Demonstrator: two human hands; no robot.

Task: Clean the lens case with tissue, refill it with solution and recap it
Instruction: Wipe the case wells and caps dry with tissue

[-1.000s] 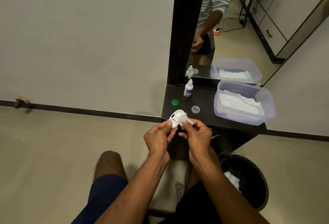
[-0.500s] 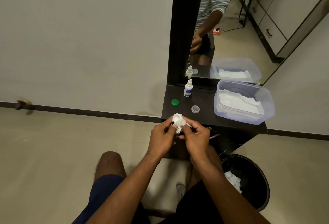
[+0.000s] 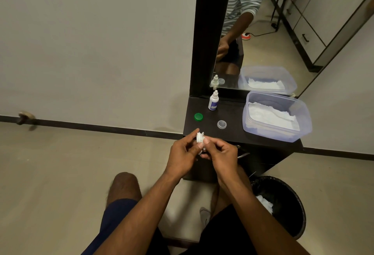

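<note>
still wiping: my left hand (image 3: 183,153) holds the lens case (image 3: 200,137), right hand (image 3: 221,152) pinches tissue (image 3: 203,133) in it. next: grab bottle (image 3: 213,102) behind case.

Both hands (image 3: 183,153) closed tighter round the lens case (image 3: 200,137) (now turned edge-on, mostly hidden).
</note>
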